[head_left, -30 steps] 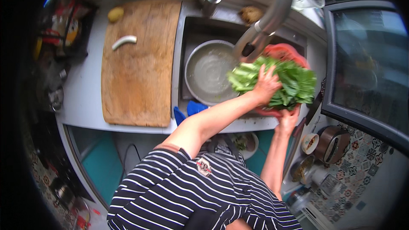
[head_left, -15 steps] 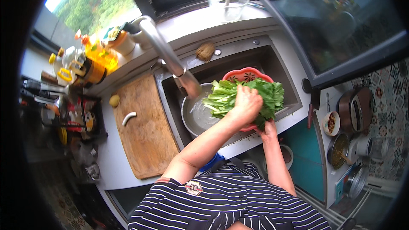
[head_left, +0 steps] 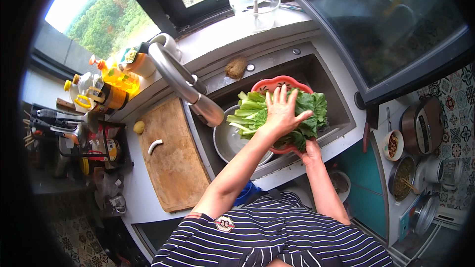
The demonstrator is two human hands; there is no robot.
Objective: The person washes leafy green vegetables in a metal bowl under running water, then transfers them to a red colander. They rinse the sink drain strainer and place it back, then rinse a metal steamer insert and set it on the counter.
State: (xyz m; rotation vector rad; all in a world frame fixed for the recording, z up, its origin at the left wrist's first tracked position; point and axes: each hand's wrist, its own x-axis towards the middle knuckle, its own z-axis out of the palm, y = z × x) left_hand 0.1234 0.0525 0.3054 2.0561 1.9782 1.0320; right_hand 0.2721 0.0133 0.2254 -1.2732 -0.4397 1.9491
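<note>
Head view: left hand (head_left: 282,117) splayed on leafy greens (head_left: 310,108); right hand (head_left: 311,154) gripping red basket (head_left: 267,84) by near edge.

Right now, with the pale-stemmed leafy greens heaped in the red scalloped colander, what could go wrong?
1. The leafy greens jut past the colander toward the round metal basin; loose stems might slide in.
2. The left hand lies spread on top, while the right hand is at the near side; uneven pressure could tip the colander.
</note>
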